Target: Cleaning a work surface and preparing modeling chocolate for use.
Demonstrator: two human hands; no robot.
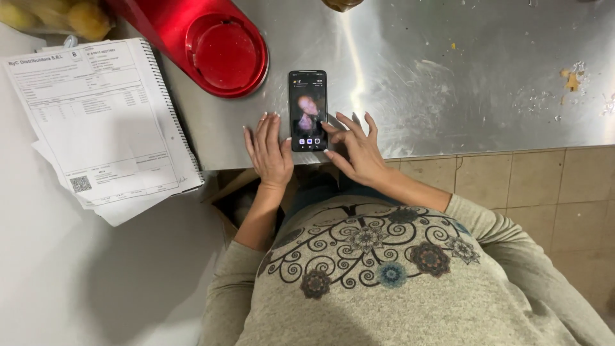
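Observation:
A black smartphone [308, 110] lies flat on the steel counter [448, 96] near its front edge, its screen lit. My left hand [268, 152] rests flat on the counter just left of the phone, fingers together, holding nothing. My right hand [356, 151] is at the phone's lower right, fingers spread, with the index fingertip touching the bottom of the screen.
A large red plastic container [214, 45] lies on its side behind the phone at the left. A spiral-bound pad with printed paper sheets [102, 115] sits on a white surface at the far left. Food crumbs [572, 79] dot the counter's right. Tiled floor shows below.

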